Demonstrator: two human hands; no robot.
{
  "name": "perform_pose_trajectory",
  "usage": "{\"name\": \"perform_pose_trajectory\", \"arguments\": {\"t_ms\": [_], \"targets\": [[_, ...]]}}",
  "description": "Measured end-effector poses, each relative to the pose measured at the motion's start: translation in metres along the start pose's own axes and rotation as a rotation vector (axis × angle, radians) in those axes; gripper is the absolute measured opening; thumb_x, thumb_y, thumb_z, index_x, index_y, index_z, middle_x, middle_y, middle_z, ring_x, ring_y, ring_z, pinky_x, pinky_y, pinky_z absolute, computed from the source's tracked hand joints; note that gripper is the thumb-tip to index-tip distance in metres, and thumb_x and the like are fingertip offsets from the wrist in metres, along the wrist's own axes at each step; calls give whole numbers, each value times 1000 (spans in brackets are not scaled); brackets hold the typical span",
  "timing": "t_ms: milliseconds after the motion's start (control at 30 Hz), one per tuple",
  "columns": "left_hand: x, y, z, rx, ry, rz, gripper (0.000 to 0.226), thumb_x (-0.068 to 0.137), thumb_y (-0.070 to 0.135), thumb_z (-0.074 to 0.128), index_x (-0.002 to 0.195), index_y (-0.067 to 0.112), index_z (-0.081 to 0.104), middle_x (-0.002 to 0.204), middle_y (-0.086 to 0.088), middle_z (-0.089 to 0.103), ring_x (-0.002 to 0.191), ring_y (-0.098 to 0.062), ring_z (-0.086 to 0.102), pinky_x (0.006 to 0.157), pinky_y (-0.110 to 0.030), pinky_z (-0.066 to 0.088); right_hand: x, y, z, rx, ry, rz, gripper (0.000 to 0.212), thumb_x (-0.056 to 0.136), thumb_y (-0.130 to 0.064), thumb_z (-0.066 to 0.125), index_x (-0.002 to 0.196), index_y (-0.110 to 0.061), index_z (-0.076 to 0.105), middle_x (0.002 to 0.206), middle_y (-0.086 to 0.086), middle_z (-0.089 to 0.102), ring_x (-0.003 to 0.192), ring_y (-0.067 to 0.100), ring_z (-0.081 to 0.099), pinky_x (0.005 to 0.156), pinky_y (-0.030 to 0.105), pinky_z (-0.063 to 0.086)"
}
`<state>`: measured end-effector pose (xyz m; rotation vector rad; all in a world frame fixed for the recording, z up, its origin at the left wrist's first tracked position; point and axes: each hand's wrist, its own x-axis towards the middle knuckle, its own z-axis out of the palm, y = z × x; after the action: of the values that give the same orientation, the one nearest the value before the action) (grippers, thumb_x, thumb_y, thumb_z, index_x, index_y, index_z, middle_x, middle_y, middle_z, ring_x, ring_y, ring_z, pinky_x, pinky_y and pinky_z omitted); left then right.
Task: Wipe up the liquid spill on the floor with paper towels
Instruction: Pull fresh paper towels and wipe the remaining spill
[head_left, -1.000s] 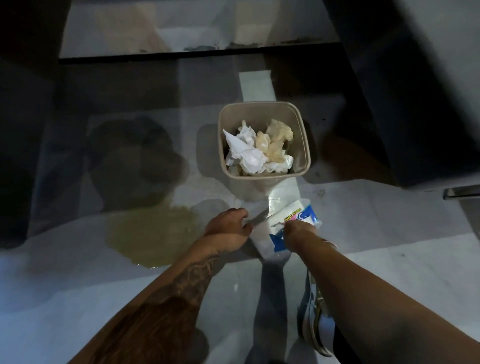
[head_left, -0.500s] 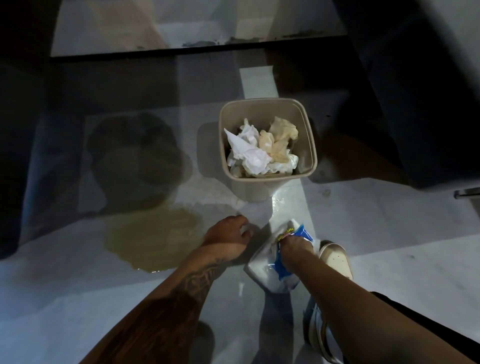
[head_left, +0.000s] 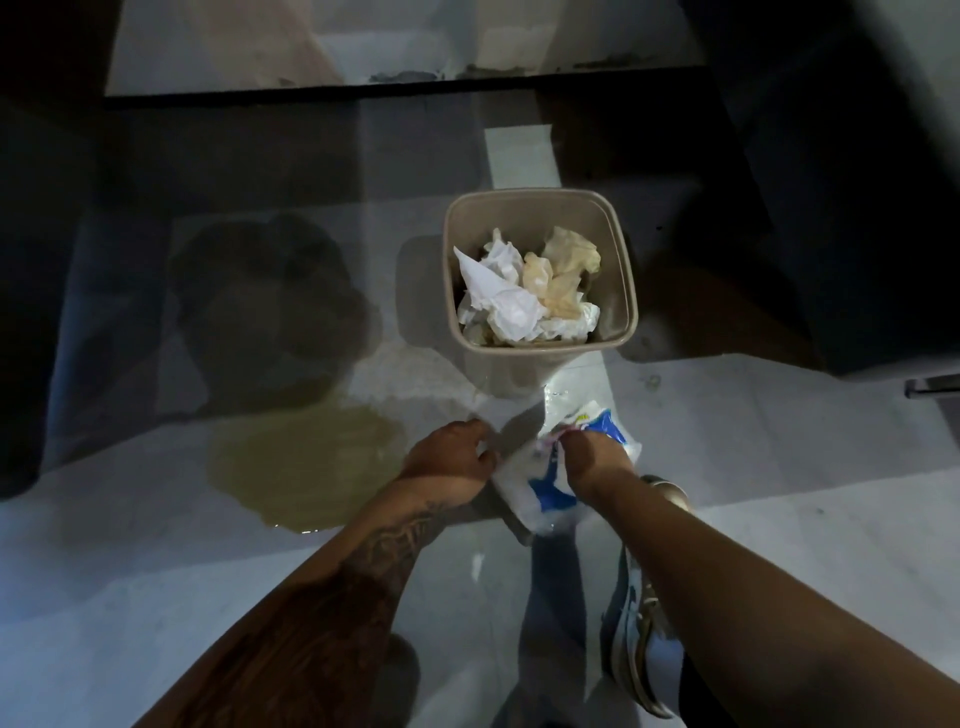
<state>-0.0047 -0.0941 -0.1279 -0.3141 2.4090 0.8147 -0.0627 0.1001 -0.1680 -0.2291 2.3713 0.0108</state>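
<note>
Pooling yellowish on the floor (head_left: 779, 467), the spill (head_left: 306, 462) lies just left of the left hand (head_left: 451, 457), the nearer one to it. Between both hands sits the pack (head_left: 545, 493) of paper towels, its long axis running from the person toward the bin (head_left: 627, 270), which holds used towels (head_left: 511, 301). On the right hand (head_left: 592, 460) the fingers are curled, pinching the pack's open top; the left's are curled at its edge, whether gripping I cannot tell. The pack's blue and yellow print is too blurred to read.
</note>
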Motion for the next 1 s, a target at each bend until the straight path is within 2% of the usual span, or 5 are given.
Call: {"name": "perform_pose_trajectory", "arguments": {"t_ms": [133,267,500,767,1000], "targets": [[-4,4,-7,-4,0,12,40,97,36,55,135,23,58,137,-2,61,122,-24,58,103,-35,46,5,5,-31,-37,-15,-56,57,81,-21,79,134,-20,59,133,5,62,121,25,60,98,32,50],[-7,11,-18,2,29,14,39,98,38,56,134,24,58,137,-1,60,121,-23,58,103,-34,45,-9,6,-66,-52,114,-210,29,86,-33,68,113,-24,71,114,5,65,105,26,61,86,34,50],[-26,38,-51,-68,86,11,41,97,40,58,135,25,58,139,0,60,121,-23,59,104,-36,46,-55,0,-125,-132,287,-271,43,85,-46,58,121,-26,69,129,-2,64,126,19,52,110,33,34],[-69,66,-85,-217,129,-16,31,94,40,63,122,27,64,123,2,67,105,-19,63,94,-36,53,-101,14,-168,-3,229,-211,34,93,-27,63,127,-30,64,133,-4,61,120,20,57,92,25,45],[-103,62,-86,-363,151,-38,41,92,41,67,127,21,62,127,1,64,106,-15,60,90,-28,47,-131,12,-168,-89,276,-209,35,93,-30,56,127,-29,63,134,0,61,119,22,58,97,31,50]]}}
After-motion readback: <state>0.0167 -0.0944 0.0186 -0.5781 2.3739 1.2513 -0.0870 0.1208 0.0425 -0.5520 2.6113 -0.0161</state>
